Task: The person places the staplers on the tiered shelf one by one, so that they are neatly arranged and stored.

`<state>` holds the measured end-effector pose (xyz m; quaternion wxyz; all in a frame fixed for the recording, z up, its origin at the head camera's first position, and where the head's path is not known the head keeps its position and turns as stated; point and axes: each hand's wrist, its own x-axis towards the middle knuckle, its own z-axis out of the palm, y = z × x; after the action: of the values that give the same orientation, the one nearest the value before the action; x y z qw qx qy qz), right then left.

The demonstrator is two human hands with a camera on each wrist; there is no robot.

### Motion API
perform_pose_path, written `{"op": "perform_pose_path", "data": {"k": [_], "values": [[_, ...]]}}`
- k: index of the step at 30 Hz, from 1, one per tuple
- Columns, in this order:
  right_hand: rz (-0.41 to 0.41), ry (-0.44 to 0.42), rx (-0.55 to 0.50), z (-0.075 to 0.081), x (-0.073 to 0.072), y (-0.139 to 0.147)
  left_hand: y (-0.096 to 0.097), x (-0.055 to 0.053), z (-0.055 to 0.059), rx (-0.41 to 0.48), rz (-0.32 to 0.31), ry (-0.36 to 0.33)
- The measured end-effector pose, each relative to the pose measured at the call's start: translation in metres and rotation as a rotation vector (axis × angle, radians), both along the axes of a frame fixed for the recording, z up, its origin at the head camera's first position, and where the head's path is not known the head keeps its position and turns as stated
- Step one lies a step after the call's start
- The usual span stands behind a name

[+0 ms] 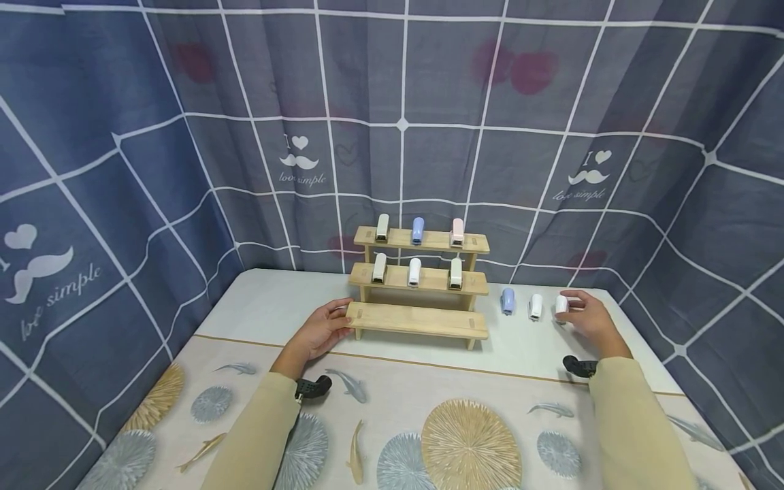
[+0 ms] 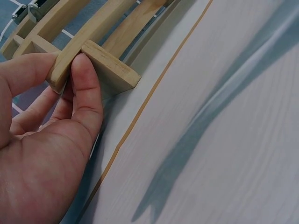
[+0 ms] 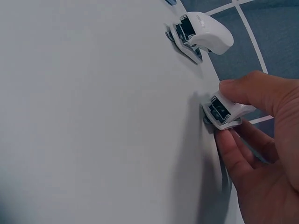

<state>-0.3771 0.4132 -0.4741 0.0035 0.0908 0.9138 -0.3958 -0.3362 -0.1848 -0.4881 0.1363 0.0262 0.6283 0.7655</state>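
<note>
My left hand (image 1: 323, 329) pinches the left end of the lowest step of a three-tier wooden stand (image 1: 416, 318). In the left wrist view, the thumb and fingers of that hand (image 2: 51, 112) lie on either side of the board's end. On the right, my right hand (image 1: 588, 314) holds a white mini stapler (image 1: 561, 306) at the end of a row. The right wrist view shows this stapler (image 3: 224, 111) between thumb and fingers, low at the white surface. Beside it stand another white stapler (image 1: 535, 307) and a blue stapler (image 1: 508, 301).
A cream stapler (image 1: 382, 227), a blue one (image 1: 418, 231) and a pink one (image 1: 456, 232) stand on the top step. The middle step carries a white stapler (image 1: 414, 271) between two cream ones. Behind hangs a checked curtain (image 1: 367, 156); a patterned cloth (image 1: 343, 435) covers the front.
</note>
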Motion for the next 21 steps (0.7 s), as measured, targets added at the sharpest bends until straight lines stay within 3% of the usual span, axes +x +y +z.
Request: {"op": "perform_pose_path", "data": {"k": [11, 21], "values": [[-0.018, 0.09, -0.022, -0.006, 0.011, -0.002, 0.0, 0.001, 0.0, -0.006, -0.002, -0.004], [0.011, 0.164, -0.203, -0.007, 0.025, -0.01, 0.0, 0.0, 0.001, 0.017, 0.005, -0.018]]}}
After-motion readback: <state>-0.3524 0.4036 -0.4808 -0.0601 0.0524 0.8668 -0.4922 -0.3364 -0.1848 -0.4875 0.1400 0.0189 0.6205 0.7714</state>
